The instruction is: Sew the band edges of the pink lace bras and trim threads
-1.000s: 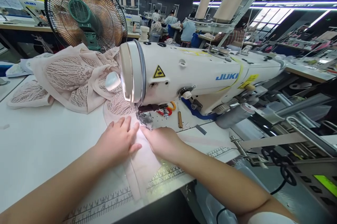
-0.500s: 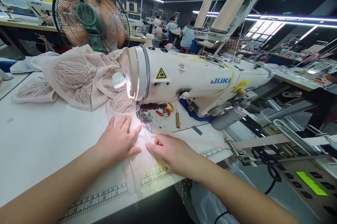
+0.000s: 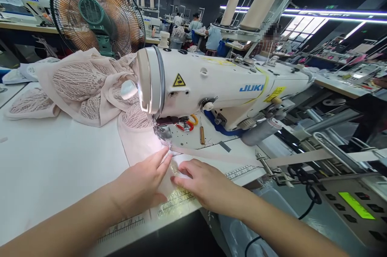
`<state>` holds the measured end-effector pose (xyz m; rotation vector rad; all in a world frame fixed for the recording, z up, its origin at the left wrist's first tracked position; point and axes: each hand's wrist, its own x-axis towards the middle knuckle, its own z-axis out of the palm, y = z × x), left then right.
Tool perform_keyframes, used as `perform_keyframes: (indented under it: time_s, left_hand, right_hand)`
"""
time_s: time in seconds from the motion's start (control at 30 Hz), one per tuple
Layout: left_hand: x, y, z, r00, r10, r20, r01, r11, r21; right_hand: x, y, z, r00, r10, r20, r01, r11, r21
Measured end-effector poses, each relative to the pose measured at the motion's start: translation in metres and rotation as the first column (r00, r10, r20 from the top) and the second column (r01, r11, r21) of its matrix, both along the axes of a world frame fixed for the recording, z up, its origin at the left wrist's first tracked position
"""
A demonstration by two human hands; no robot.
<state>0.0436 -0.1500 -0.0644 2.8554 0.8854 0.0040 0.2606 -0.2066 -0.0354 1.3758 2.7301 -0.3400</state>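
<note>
A white sewing machine [image 3: 187,83] stands across the table, its needle area lit. Pale pink fabric [image 3: 136,140] lies under the presser foot [image 3: 160,131], and its lace part [image 3: 78,79] is heaped to the left. My left hand [image 3: 142,184] rests on the fabric just in front of the foot, fingers extended. To its right, my right hand [image 3: 199,180] is by the fabric edge, thumb and forefinger apart, the other fingers curled under. A pale strip [image 3: 217,156] runs from the foot to a metal guide [image 3: 266,166] at the right.
Red-handled snips [image 3: 189,126] and a wooden-handled tool [image 3: 202,134] lie behind the foot. A ruler tape [image 3: 121,226] runs along the table's front edge. A large fan [image 3: 96,15] stands behind the fabric, a control box [image 3: 353,208] at the lower right. People sit in the background.
My left hand has moved right and toward me, nearer my right hand. The thumb and forefinger of my right hand have spread. The camera view has shifted slightly.
</note>
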Motion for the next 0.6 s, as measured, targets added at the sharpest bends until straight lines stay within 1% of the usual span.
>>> perform_keyframes:
  time_s: [0.13,0.2,0.27,0.33,0.4,0.43,0.5,0.6]
  left_hand:
    - [-0.001,0.001,-0.002,0.998,-0.046,0.031,0.049,0.995,-0.088]
    - [0.001,0.001,0.000,0.995,-0.090,0.042,0.093,0.993,-0.066]
    - [0.003,0.001,0.004,0.993,-0.117,0.032,0.117,0.993,0.012]
    - [0.005,0.002,0.009,0.996,-0.090,0.005,0.090,0.993,0.073]
    - [0.004,0.002,0.011,0.998,-0.059,-0.025,0.060,0.996,0.071]
    - [0.003,0.002,0.011,0.998,-0.062,-0.034,0.063,0.996,0.056]
    - [0.000,0.001,0.009,0.993,-0.112,-0.031,0.113,0.993,0.033]
    - [-0.003,0.000,0.003,0.980,-0.197,-0.007,0.197,0.980,0.034]
  right_hand:
    - [0.002,0.000,-0.001,1.000,0.002,0.006,-0.002,1.000,-0.016]
    - [0.003,-0.001,-0.001,1.000,0.001,0.001,-0.001,1.000,-0.014]
    - [0.004,-0.001,-0.001,1.000,-0.003,-0.002,0.003,1.000,-0.008]
    - [0.005,-0.001,-0.002,1.000,-0.012,0.006,0.012,1.000,-0.010]
    - [0.005,-0.001,-0.002,1.000,-0.017,0.015,0.017,1.000,-0.015]
    - [0.005,-0.001,-0.002,1.000,-0.017,0.015,0.017,1.000,-0.014]
    - [0.005,-0.002,-0.002,1.000,-0.008,0.010,0.008,1.000,-0.011]
    - [0.004,-0.002,0.001,1.000,0.011,0.022,-0.011,1.000,-0.010]
